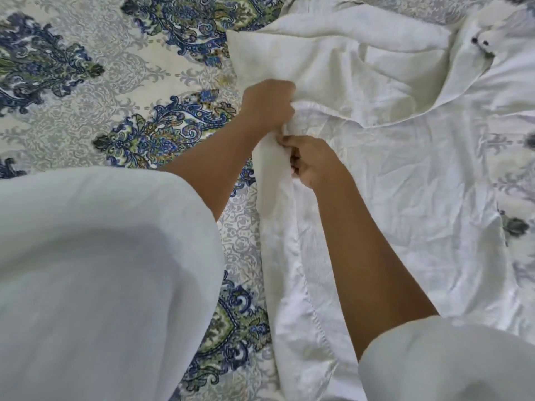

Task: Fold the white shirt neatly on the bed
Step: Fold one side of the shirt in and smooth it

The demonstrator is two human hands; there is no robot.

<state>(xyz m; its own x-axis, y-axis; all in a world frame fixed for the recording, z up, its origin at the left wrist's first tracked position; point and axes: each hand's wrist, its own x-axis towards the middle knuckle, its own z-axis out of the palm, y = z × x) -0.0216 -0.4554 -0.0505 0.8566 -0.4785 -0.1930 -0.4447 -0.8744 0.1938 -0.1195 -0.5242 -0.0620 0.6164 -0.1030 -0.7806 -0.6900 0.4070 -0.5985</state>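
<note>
Both hands are on the shirt (405,183), which lies spread but rumpled on the right side of the bed (72,96); the bed's patterned cover shows bare to the left. Our left hand (267,105) is clenched round a bunch of cloth at the shirt's left edge. Our right hand (315,164), just below it and nearly touching, pinches the same strip of cloth between thumb and fingers, holding it a little off the bed. From the grip a narrow band of fabric runs down toward us, with a stitched seam showing. Farther up, part of the shirt is turned over on itself in a loose flap, but we cannot tell whether that is a deliberate fold or only how the cloth fell. We judge the task to be at an early stage: the body is creased, no clean rectangle has formed, and the far right part runs past the picture's edge. Left to do, as we see it, are smoothing the cloth, bringing the sides in, and folding the length over into a neat stack.
</note>
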